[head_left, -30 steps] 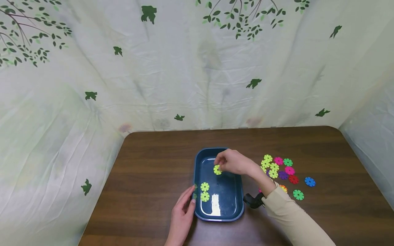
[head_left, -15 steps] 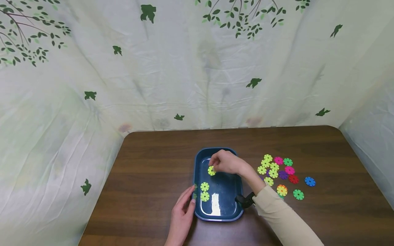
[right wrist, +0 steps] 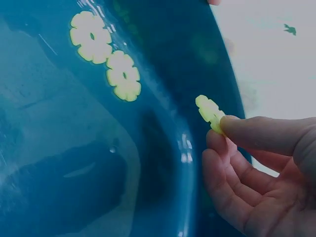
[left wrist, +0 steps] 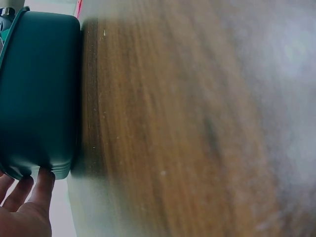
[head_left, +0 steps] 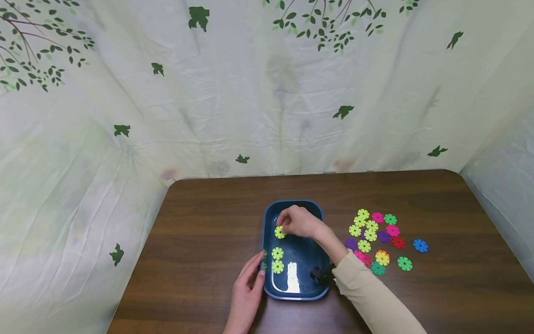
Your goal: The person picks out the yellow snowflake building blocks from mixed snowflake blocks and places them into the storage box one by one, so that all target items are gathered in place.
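Observation:
A blue tray point(head_left: 306, 260) lies on the table. Over its far left part my right hand point(head_left: 300, 221) pinches a yellow-green notched disc point(head_left: 279, 232) between thumb and fingertips; in the right wrist view the disc point(right wrist: 208, 109) is tilted above the tray's floor. Two more yellow-green discs point(head_left: 277, 260) lie flat inside, along the left wall, their edges close together. My left hand point(head_left: 247, 292) touches the tray's left outer wall, fingers fairly straight. Fingertips point(left wrist: 45, 178) meet the tray's side in the left wrist view.
Loose notched discs point(head_left: 370, 235) in yellow-green, pink, purple, red and green lie spread right of the tray. A blue disc point(head_left: 420, 246) sits apart, farther right. The wooden table point(head_left: 208, 250) runs back to a pale leaf-print curtain point(head_left: 250, 93).
My right hand has moved left across the tray with the pinched disc. The forearm has uncovered more of the loose discs on the right. My left hand has stayed in place.

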Demonstrator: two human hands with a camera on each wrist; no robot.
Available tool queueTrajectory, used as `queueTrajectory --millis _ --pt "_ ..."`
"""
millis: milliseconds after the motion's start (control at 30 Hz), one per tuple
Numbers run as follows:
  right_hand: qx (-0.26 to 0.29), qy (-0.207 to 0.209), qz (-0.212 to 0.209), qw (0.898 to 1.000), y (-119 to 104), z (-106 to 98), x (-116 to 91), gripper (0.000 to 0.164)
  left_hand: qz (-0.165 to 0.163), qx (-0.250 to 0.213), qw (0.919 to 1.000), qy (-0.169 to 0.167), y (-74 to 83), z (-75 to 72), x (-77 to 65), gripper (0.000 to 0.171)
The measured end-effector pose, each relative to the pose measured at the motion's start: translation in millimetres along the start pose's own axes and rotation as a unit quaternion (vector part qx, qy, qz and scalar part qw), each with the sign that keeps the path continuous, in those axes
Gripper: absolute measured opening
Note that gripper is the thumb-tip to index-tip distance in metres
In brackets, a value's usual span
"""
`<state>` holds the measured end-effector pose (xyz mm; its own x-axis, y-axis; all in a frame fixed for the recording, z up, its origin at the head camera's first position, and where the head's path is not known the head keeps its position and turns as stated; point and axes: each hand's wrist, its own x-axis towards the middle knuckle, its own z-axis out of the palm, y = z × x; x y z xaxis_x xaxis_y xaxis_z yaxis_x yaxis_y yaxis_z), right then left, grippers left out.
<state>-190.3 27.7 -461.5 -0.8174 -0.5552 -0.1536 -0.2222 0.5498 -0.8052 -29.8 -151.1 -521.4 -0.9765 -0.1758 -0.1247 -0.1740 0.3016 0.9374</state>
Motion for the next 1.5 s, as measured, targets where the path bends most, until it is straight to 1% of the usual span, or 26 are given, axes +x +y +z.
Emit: queueTrajectory --millis 233,467,700,867,1067,1233,1500 --pt "-0.002 0.001 0.016 1.000 4.7 10.1 6.1 0.010 0.001 -0.007 1.0000 -0.001 0.9 0.0 -0.4 0.040" --pt "-0.006 -0.017 0.028 0.999 9.0 13.2 10.9 0.009 0.006 -0.015 0.9999 -0.004 0.7 -0.2 -1.0 0.040" --pt "-0.015 -0.023 0.043 0.999 13.8 17.5 13.1 0.009 -0.007 -0.005 0.9999 -0.004 0.5 0.1 0.6 0.041" --pt "-0.036 -0.020 0.044 0.998 16.3 22.3 15.5 0.010 -0.009 -0.001 1.0000 -0.002 0.6 0.1 1.0 0.041" --pt "-0.054 -0.019 0.036 0.998 18.2 24.8 17.1 0.010 0.007 -0.005 1.0000 0.002 -0.3 0.2 0.1 0.041" --pt "-0.062 -0.019 0.042 0.997 17.7 25.0 17.2 0.011 0.017 -0.008 0.9998 0.003 -0.7 0.9 -0.5 0.042" --pt "-0.076 -0.014 0.034 0.996 15.7 27.1 15.1 0.009 0.008 -0.001 1.0000 0.002 0.1 0.6 -0.3 0.041"
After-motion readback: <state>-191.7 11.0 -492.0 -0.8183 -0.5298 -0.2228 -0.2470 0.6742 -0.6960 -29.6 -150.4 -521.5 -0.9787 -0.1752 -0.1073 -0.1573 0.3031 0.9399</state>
